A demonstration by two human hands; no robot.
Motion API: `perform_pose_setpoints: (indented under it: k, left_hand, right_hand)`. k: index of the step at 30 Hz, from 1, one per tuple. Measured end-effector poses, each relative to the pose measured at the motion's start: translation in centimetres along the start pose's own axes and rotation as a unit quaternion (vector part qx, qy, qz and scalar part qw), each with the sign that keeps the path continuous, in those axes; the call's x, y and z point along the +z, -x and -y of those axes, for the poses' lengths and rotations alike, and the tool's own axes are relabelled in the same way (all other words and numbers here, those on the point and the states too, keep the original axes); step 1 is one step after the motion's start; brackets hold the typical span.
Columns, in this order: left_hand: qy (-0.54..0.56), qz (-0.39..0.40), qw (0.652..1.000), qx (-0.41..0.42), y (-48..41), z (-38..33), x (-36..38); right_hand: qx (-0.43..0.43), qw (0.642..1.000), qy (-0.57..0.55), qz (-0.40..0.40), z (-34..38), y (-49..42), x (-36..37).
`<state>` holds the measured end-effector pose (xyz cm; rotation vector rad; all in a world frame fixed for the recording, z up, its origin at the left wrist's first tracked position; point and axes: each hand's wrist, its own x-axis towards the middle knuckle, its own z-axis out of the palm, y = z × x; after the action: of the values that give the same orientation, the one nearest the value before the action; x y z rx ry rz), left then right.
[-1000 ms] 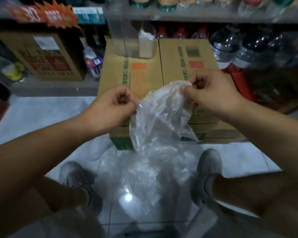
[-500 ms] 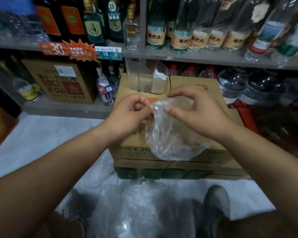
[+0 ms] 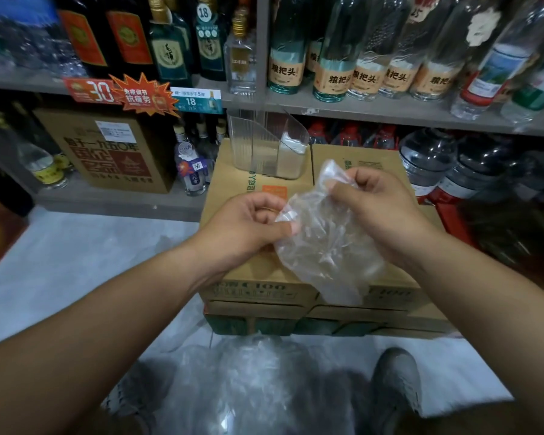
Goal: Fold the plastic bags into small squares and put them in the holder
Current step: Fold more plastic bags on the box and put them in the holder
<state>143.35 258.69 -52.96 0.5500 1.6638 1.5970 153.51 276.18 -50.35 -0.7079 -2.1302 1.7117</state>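
A clear, crumpled plastic bag (image 3: 322,246) hangs in the air above the cardboard boxes (image 3: 258,271). My left hand (image 3: 248,229) pinches its left edge between thumb and fingers. My right hand (image 3: 377,208) grips the bag's upper right corner with curled fingers. A clear plastic holder (image 3: 264,146) stands on the far end of the boxes, with some folded white material in its right compartment. A heap of more clear bags (image 3: 255,381) lies on the floor between my shoes.
Shelves (image 3: 358,108) of glass bottles run across the back. Large water jugs (image 3: 427,161) stand at the right, a brown carton (image 3: 107,152) at the left on the low shelf. My shoe (image 3: 396,381) rests on the pale tiled floor.
The view has tilted up from the floor toward the shelves. The bag is gathered smaller between my hands, and my right hand has moved up and right along its top edge.
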Motion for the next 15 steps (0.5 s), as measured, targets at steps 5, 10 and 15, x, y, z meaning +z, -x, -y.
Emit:
perform_pose_setpoints:
  k: [5,10,15]
  left_hand:
    - [-0.003,-0.038,0.998,0.046,0.0,0.3,-0.1]
    - [-0.096,-0.038,0.994,0.046,-0.1,0.7,-0.4]
    - [-0.095,-0.012,0.995,-0.006,0.0,1.1,-0.6]
  right_hand:
    - [0.035,0.998,-0.043,-0.043,0.1,-1.0,-0.7]
    - [0.002,0.998,0.015,-0.061,-0.7,-2.1,-1.6]
    - [-0.075,0.985,0.132,-0.086,-1.6,-3.7,-2.0]
